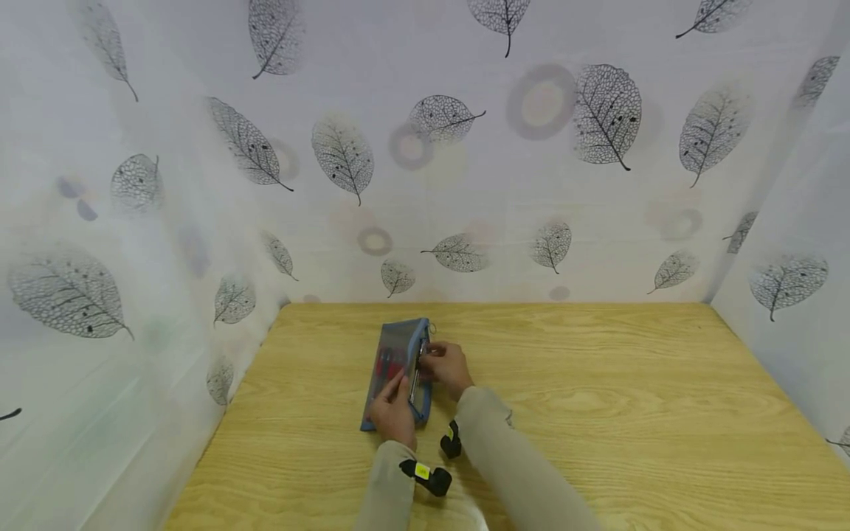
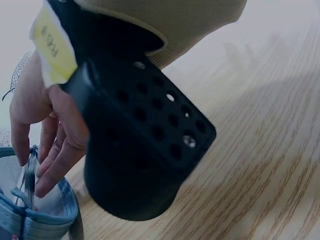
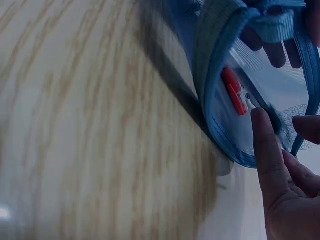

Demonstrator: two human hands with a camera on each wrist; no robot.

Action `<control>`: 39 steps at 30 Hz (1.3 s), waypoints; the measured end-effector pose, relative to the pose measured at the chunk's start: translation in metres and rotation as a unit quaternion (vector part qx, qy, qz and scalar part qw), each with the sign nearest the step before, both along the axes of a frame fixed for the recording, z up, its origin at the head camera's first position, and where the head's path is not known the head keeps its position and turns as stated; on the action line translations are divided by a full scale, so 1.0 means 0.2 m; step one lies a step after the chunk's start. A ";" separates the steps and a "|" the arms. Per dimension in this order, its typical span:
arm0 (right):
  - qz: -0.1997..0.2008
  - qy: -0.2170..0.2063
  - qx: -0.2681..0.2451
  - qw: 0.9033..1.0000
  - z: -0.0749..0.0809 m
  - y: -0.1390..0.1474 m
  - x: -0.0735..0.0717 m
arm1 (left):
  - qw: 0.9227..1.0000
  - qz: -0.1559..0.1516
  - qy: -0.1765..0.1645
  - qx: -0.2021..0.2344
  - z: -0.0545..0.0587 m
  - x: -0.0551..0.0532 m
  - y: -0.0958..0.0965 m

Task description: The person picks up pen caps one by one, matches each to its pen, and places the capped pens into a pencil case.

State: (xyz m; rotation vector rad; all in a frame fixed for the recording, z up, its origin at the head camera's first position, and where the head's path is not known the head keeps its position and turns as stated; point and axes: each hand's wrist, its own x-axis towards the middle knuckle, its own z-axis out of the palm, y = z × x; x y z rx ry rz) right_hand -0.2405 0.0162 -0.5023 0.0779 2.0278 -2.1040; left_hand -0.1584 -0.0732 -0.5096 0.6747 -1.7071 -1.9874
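Note:
A grey mesh zipper pouch (image 1: pixel 397 337) with blue edging stands tilted on the table, its opening toward the right. My left hand (image 1: pixel 393 417) holds the pouch at the near end of the opening; in the right wrist view some of its fingers (image 3: pixel 275 54) show through the mesh. At the opening, my right hand (image 1: pixel 448 366) has its fingertips just inside. Between that thumb and index finger lies a slim, dark, pen-like stick (image 3: pixel 272 117), which they appear to pinch. Deeper in the pouch are red items (image 3: pixel 234 90), their kind unclear.
A light wood-grain table (image 1: pixel 598 383) lies under everything. Pale leaf-print sheets (image 1: pixel 465 192) rise behind it and along both sides. Black wrist cameras (image 1: pixel 434 481) are strapped over the beige sleeves. A small ring (image 1: pixel 433 327) hangs at the pouch's far corner.

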 end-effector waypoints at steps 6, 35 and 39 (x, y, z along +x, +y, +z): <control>-0.002 -0.007 -0.008 1.000 0.00 0.02 0.01 | 1.000 -0.003 -0.001 0.000 0.00 0.01 0.00; -0.021 -0.004 -0.071 0.997 -0.04 0.22 0.10 | 1.000 0.003 0.026 0.011 -0.01 -0.03 0.00; -0.011 -0.003 -0.068 0.998 0.01 0.25 0.13 | 1.000 -0.001 0.023 0.019 -0.01 -0.03 0.00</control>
